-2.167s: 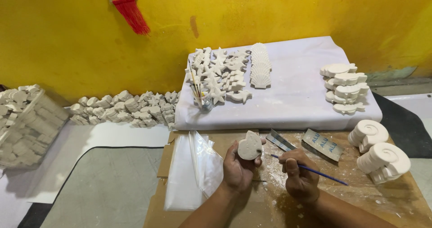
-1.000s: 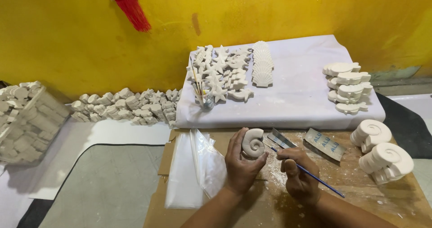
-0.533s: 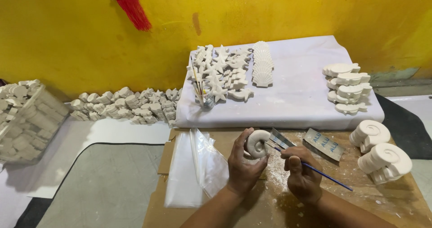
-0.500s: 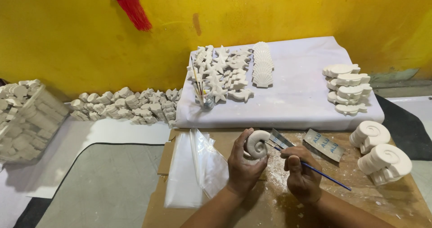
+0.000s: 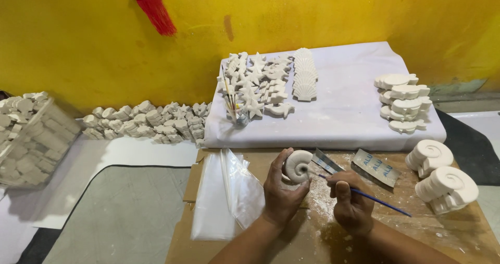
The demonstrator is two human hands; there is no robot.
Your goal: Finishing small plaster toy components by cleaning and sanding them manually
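Observation:
My left hand [image 5: 281, 193] grips a white plaster spiral shell [image 5: 298, 166] above the dusty cardboard sheet [image 5: 396, 227]. My right hand [image 5: 351, 204] holds a thin blue-handled brush [image 5: 372, 198] whose tip touches the shell's right side. White dust lies on the cardboard under the shell. Two stacks of similar spiral shells [image 5: 442, 178] stand at the right.
Clear plastic bags [image 5: 226, 193] lie left of my hands. Sandpaper pieces [image 5: 375, 166] lie behind them. A white-covered platform [image 5: 338, 108] holds starfish, scallop casts, a jar of brushes [image 5: 237, 110] and more casts [image 5: 405, 101]. Casts line the yellow wall, and a bin [image 5: 28, 139] stands far left.
My left hand turned the shell from its back to show the spiral face and lowered it slightly. The right hand brought the brush tip against it.

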